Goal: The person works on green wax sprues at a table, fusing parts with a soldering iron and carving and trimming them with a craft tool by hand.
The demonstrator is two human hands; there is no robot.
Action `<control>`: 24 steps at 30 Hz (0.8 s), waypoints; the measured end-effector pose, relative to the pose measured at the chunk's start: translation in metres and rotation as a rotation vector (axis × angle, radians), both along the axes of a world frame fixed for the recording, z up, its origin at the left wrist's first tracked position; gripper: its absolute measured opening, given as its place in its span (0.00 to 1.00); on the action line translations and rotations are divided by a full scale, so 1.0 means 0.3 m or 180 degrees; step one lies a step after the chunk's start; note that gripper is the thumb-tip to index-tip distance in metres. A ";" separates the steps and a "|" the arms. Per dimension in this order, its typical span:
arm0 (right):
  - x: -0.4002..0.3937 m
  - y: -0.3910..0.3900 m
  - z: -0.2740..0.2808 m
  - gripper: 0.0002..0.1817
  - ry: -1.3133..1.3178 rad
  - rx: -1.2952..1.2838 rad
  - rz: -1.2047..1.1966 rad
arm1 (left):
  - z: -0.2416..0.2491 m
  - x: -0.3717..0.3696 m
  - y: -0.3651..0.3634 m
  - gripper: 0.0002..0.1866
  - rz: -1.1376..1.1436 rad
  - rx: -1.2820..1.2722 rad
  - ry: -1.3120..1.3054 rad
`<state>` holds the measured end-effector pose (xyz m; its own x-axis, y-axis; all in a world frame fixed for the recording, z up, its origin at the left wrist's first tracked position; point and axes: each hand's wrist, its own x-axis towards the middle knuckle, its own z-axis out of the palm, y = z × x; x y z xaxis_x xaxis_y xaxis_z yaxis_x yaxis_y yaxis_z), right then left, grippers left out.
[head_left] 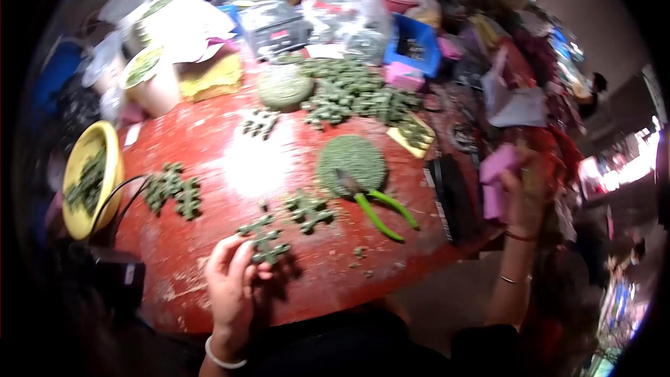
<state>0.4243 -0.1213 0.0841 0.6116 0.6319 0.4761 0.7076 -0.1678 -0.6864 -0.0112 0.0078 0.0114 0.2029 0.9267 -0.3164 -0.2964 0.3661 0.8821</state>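
Note:
My left hand (pixel 232 272) pinches a small green branched piece (pixel 265 239), knobbly and sprue-like, above the front of the red table. Just beyond it lies a similar green piece (pixel 307 211). Green-handled cutting pliers (pixel 380 213) rest with their jaws on a round green ribbed pad (pixel 351 164) and their handles spread. Off the table's right edge, my right hand (pixel 527 192) is raised beside a pink block (pixel 498 180). Motion blur smears its fingers, so I cannot make out whether it grips the block.
A large heap of green branched pieces (pixel 356 91) covers the table's back. At left are a yellow bowl (pixel 117 167) and another small pile (pixel 173 192). A blue bin (pixel 427 45), plastic bags and a yellow sponge (pixel 213 78) line the far edge. Green crumbs (pixel 359 253) lie near the front.

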 end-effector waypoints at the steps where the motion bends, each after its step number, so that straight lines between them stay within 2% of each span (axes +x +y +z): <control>1: 0.023 -0.018 0.019 0.19 -0.0172 -0.0050 -0.0159 | 0.016 0.011 0.002 0.08 0.0022 -0.0065 0.0010; 2: 0.064 -0.039 0.023 0.19 -0.0334 -0.0100 -0.0298 | 0.011 0.010 0.004 0.09 -0.0050 -0.0026 0.0015; 4: 0.189 -0.085 -0.039 0.18 -0.1476 -0.0438 -0.0078 | 0.005 -0.004 0.005 0.10 -0.0167 -0.0060 -0.0110; 6: 0.236 -0.117 -0.057 0.16 -0.2176 -0.1222 -0.0281 | 0.005 -0.006 0.004 0.10 -0.0174 -0.0071 -0.0205; 7: 0.245 -0.121 -0.084 0.16 -0.2169 -0.1187 -0.0193 | 0.001 -0.009 0.005 0.10 -0.0189 -0.0076 -0.0270; 9: 0.261 -0.136 -0.126 0.12 -0.1325 -0.1569 -0.0036 | 0.002 -0.014 0.007 0.10 -0.0273 -0.0081 -0.0352; 13: 0.242 -0.117 -0.161 0.10 -0.1306 -0.1085 -0.0217 | 0.013 -0.037 0.024 0.11 -0.0321 -0.0216 -0.0392; 18: 0.169 -0.101 -0.124 0.10 -0.1207 -0.1220 -0.0313 | 0.018 -0.108 0.053 0.12 -0.0456 -0.0808 -0.1153; 20: 0.163 -0.094 -0.130 0.10 -0.1722 -0.1268 -0.0294 | 0.037 -0.125 0.058 0.12 -0.0373 -0.0911 -0.1150; 24: 0.203 -0.100 -0.168 0.10 -0.1459 -0.1151 -0.0348 | 0.041 -0.161 0.067 0.12 -0.0119 -0.0894 -0.1079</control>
